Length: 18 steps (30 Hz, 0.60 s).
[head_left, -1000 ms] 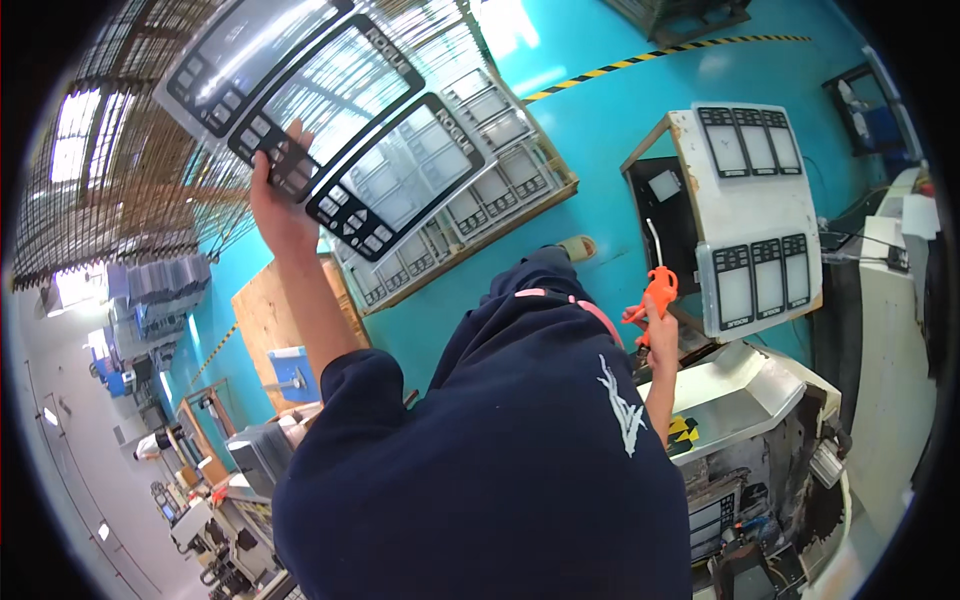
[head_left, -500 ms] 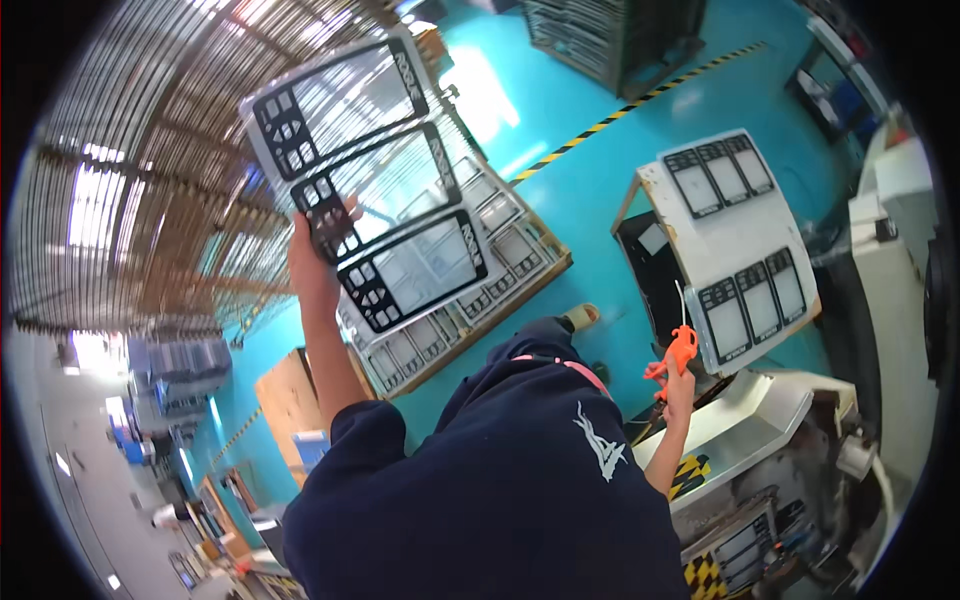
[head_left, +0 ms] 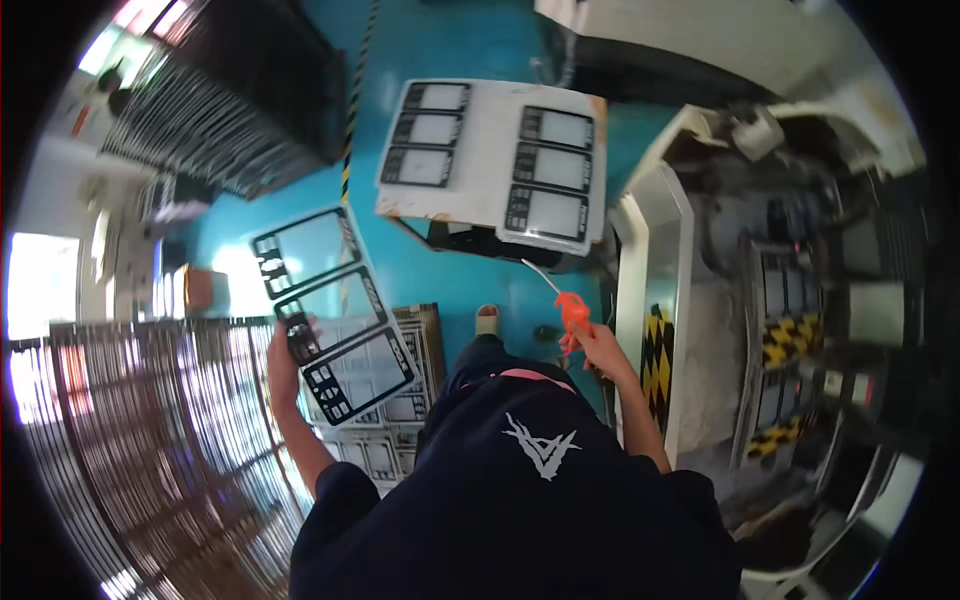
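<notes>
In my left hand [head_left: 284,365] is a clear plastic sheet [head_left: 335,312] with three black-framed panels, gripped by its left edge and tilted out to my left. My right hand [head_left: 600,350] is wrapped round an orange air blow gun [head_left: 571,308], whose thin pale nozzle points up and left toward a white-topped table [head_left: 487,160]. Two similar sheets lie on that table: a left sheet [head_left: 425,132] and a right sheet [head_left: 550,170], the latter at the near right edge. Beneath the held sheet, more printed sheets [head_left: 405,408] lie on a wooden pallet.
A slatted rack [head_left: 170,420] fills the lower left. Another dark rack [head_left: 250,100] stands at the upper left beside a yellow-black floor line [head_left: 350,140]. To the right is a machine with a white edge [head_left: 650,250] and yellow-black striped fixtures [head_left: 790,340].
My view has swung to the right, bringing the white-topped table ahead of me. The sheet in my left hand sits lower in view. The blow gun stays in my right hand.
</notes>
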Tool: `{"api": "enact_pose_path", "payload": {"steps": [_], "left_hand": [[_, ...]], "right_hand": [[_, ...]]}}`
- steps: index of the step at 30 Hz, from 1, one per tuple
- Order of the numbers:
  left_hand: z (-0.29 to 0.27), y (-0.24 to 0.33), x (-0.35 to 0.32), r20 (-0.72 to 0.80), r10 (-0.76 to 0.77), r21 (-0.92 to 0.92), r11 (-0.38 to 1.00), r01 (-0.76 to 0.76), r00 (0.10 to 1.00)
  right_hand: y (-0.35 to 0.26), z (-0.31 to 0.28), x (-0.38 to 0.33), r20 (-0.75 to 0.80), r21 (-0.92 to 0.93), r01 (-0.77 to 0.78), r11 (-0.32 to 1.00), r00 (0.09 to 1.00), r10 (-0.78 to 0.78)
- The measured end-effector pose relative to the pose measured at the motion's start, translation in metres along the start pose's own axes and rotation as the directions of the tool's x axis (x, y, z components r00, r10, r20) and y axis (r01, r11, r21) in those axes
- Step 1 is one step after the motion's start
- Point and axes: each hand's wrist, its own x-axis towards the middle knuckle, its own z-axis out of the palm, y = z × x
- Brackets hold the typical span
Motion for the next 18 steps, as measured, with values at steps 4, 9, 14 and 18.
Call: {"api": "enact_pose_path", "payload": {"steps": [4,9,14,18], "left_hand": [[0.054,-0.006,0.075,0.196,-0.1,-0.028,0.994,0.108,0.975],[0.108,-0.007,0.154,0.497,-0.058,-0.245,0.948,0.205,0.866],[0.164,-0.021,0.201,0.706,-0.041,-0.313,0.877,0.364,0.707],[0.177,-0.034,0.24,0.709,-0.038,-0.262,0.913,0.313,0.704]], "right_hand": [[0.023,-0.002,-0.026,-0.099,0.037,-0.072,0.997,0.992,0.076],[0.039,0.006,-0.046,-0.291,0.099,-0.139,0.985,0.943,0.162],[0.044,0.041,-0.04,-0.278,0.243,-0.132,0.961,0.94,0.199],[0.034,0.066,-0.034,-0.237,0.273,-0.164,0.948,0.944,0.231]]}}
